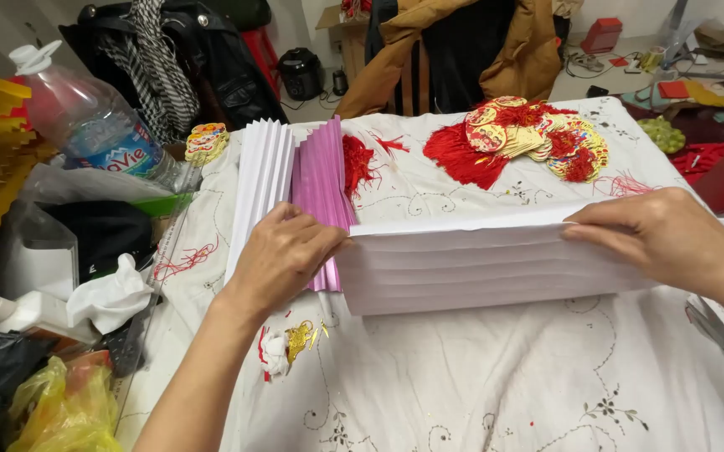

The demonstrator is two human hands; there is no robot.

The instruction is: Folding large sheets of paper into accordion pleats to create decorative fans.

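Left hand (282, 255) and right hand (663, 238) — each grip clamped on end of white pleated paper (479, 268); purple pleated paper (320, 188) beside, on tabletop (479, 377).

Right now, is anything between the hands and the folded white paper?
No. The left hand and the right hand both rest directly on the pleated white paper, one at each end. The folded pink paper lies just behind the left end.

Bright even indoor light, soft shadows, sharp focus throughout
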